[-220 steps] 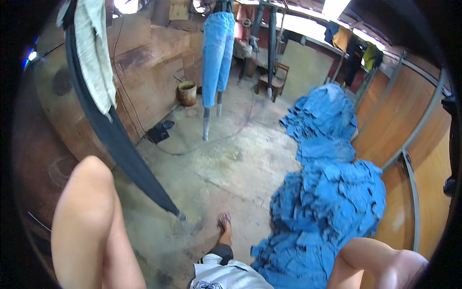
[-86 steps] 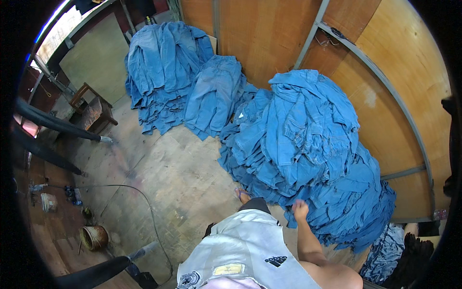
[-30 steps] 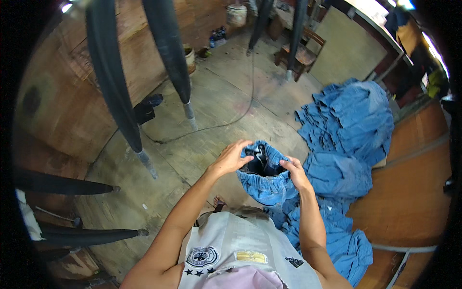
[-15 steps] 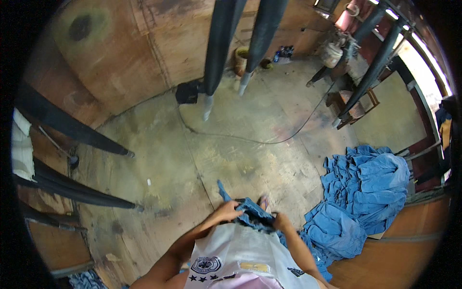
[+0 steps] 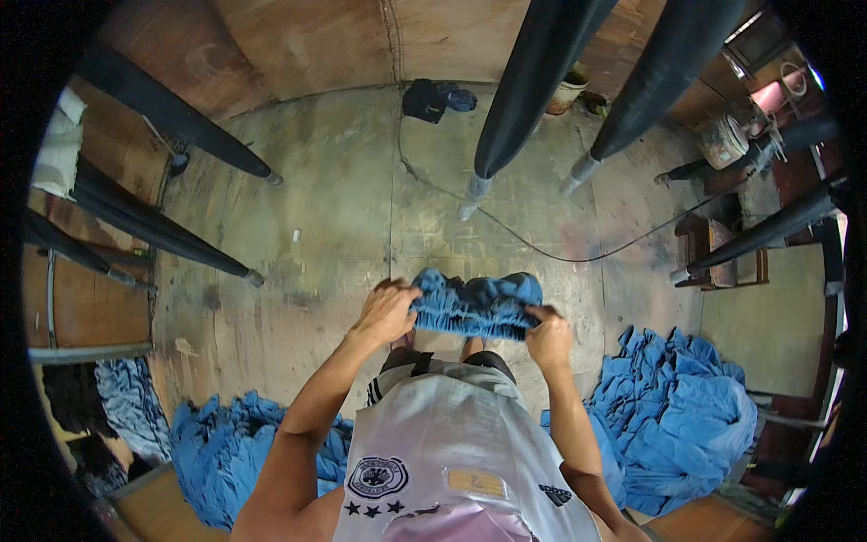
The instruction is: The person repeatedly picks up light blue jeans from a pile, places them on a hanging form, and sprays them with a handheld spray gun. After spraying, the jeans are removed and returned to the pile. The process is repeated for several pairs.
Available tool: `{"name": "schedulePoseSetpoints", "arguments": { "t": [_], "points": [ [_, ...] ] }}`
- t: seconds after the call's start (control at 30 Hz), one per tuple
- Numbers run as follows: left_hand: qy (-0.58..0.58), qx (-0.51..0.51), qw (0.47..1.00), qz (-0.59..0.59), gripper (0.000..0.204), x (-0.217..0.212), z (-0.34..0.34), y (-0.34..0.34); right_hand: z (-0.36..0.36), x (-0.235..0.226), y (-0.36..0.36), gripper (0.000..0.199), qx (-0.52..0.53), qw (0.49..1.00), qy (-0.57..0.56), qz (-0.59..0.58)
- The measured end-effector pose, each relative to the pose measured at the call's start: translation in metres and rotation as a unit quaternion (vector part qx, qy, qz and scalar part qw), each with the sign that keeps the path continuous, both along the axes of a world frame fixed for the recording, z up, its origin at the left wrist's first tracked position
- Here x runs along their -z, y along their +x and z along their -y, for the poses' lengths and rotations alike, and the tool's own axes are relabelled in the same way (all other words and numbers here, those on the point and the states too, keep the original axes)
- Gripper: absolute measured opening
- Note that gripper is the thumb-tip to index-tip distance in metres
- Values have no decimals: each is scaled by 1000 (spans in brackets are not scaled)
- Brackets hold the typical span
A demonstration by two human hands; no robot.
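The blue denim garment sits just below the middle of the frame, stretched between my two hands — its gathered edge on the side nearest me. My left hand is clamped on its left end, my right hand on its right end. One blue heap lies at the lower right, another pile at the lower left — both well apart from the garment. Black padded legs slant down at the upper right.

Stained floor, brown panelled wall, wooden chair
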State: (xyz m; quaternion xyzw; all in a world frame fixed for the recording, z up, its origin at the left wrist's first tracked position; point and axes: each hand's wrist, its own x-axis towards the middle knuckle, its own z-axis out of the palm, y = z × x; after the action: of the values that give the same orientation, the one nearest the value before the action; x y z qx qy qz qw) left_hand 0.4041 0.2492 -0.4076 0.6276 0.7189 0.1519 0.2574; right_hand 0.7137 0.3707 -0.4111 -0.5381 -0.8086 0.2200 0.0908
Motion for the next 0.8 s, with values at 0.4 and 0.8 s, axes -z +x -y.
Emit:
{"name": "schedulePoseSetpoints", "arguments": {
  "t": [0.4, 0.8],
  "points": [
    [-208, 86, 966, 126, 30, 116, 90, 125, -11, 116, 100, 29, -258, 900, -315, 153],
    [-133, 17, 964, 230, 47, 83, 15, 178, -49, 129, 77, 30, -23, 955, -223, 192]
  ]
}}
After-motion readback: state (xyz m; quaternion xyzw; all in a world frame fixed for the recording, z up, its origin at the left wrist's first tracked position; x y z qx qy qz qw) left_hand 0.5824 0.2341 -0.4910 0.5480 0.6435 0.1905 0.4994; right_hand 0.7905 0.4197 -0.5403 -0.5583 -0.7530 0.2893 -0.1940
